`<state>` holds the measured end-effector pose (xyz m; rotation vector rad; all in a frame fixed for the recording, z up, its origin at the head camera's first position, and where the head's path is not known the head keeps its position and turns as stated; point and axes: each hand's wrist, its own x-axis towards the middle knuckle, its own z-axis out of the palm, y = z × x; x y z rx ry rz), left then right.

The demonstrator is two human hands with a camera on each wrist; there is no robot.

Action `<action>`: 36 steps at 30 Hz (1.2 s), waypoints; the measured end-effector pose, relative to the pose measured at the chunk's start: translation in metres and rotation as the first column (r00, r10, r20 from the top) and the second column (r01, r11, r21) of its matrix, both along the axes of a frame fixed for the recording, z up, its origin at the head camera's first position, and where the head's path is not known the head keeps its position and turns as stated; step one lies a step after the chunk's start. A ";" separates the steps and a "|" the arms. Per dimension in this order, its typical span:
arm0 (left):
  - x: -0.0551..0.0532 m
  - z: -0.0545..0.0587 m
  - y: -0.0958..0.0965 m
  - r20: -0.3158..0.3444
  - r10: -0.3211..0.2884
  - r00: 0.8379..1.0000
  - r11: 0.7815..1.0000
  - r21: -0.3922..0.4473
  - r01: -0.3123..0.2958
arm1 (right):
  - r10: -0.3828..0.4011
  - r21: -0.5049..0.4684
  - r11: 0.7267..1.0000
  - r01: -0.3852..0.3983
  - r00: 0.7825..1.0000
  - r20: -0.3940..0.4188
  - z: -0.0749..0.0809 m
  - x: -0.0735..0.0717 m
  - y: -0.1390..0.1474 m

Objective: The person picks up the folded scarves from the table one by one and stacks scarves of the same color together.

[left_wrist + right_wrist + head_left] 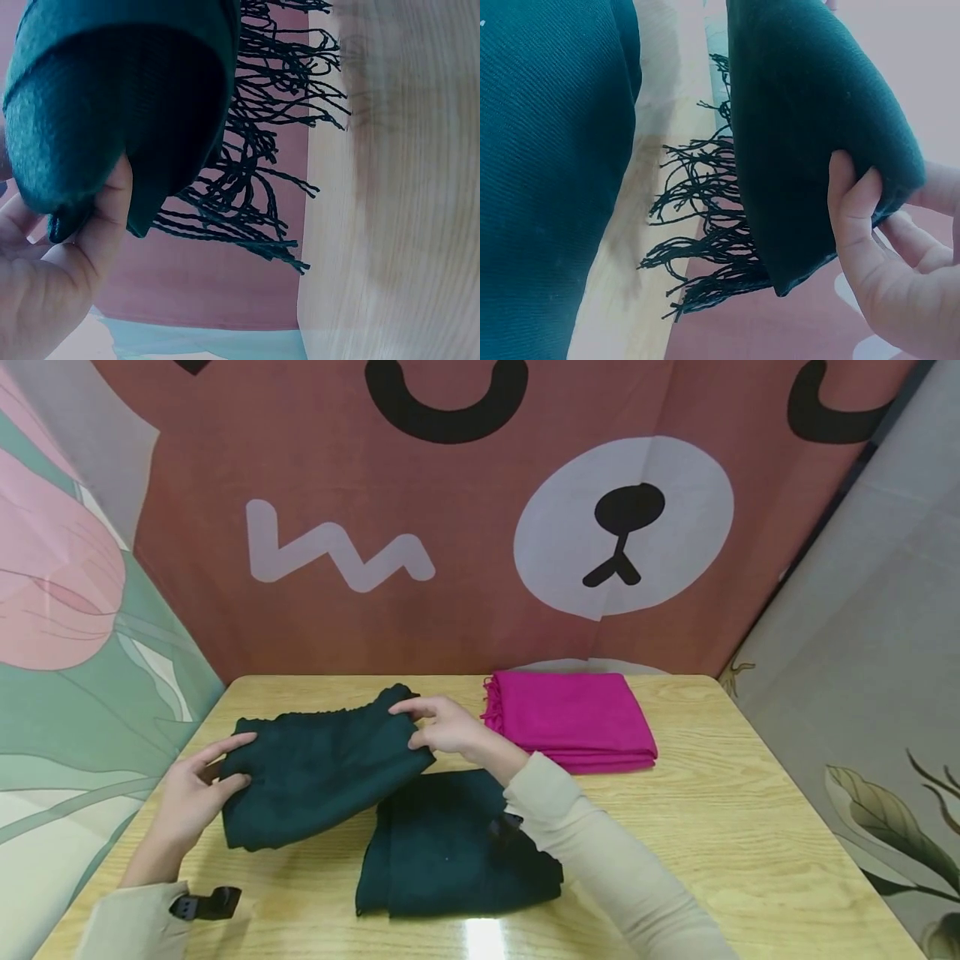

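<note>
Both hands hold up a folded dark green fringed scarf over the left part of the table. My left hand pinches its left end, thumb on the near face. At the opposite end my right hand grips the upper right corner between thumb and fingers. In the left wrist view the scarf bends in a fold, and dark strings hang past it. The right wrist view shows the fringe dangling along the scarf's far side. A second dark green folded cloth lies flat on the table below, partly behind the right forearm.
A folded magenta fringed scarf lies at the back of the wooden table, right of centre. Printed fabric with a bear design hangs along the table's back edge, and patterned cloths hang at both sides.
</note>
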<state>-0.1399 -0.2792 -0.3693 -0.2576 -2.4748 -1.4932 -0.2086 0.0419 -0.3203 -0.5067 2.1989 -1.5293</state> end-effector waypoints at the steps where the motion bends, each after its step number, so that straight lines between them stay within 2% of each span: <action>1: 0.000 0.000 0.001 -0.005 0.000 1.000 1.000 0.013 0.000 | 0.001 0.002 1.000 -0.001 1.000 -0.003 0.001 0.000 0.000; 8: -0.001 -0.001 0.008 -0.039 -0.002 0.999 0.998 0.065 0.004 | 0.004 0.026 1.000 -0.003 0.999 -0.039 0.004 0.001 0.004; 21: -0.002 0.003 0.016 -0.045 0.000 0.999 0.991 0.131 0.006 | -0.002 0.068 0.998 0.008 0.996 -0.093 0.010 0.003 0.014; 30: -0.004 0.004 0.026 -0.053 0.010 0.999 0.993 0.115 -0.004 | -0.011 0.063 0.998 0.018 0.994 -0.110 0.009 0.001 0.023; 36: -0.006 0.004 0.032 -0.072 0.019 0.997 0.994 0.113 -0.010 | -0.011 0.084 0.996 0.025 0.987 -0.157 0.009 0.003 0.029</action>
